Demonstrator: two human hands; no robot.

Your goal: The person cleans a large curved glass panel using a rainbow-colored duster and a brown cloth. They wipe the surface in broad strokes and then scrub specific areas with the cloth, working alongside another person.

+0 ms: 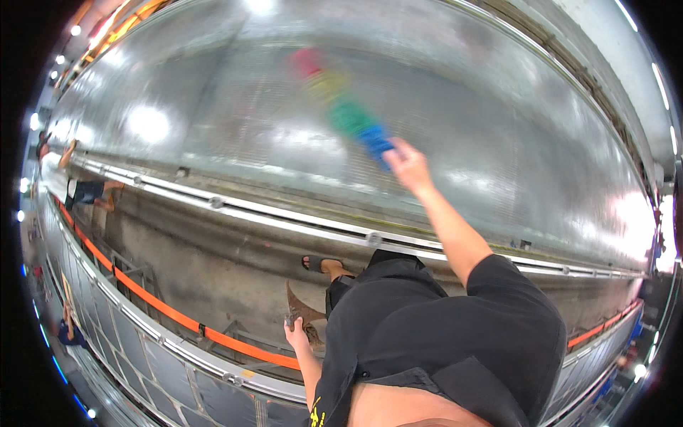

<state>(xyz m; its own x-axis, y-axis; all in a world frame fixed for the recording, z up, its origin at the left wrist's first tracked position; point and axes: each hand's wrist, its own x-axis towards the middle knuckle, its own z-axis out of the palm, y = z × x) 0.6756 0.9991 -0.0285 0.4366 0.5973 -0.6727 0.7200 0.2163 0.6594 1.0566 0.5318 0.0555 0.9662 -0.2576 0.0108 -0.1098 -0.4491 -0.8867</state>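
My right hand (407, 165) is raised at arm's length and shut on the blue end of a long rainbow-coloured duster (340, 105). The duster is motion-blurred, running red, yellow, green and blue across a big shiny curved metal sheet (213, 92). My left hand (296, 334) hangs low by my hip, its fingers curled around a small grey object (290, 322) that is too small to identify. A brown pointed piece (302, 312) shows just beside that hand. My foot in a dark sandal (318, 264) stands on the concrete floor.
A silver rail with bolts (284, 212) runs along the sheet's lower edge. An orange bar (171, 314) and a metal framed barrier (142, 341) cross below it. Another person (89, 191) stands far left, and one more (67, 331) is at lower left.
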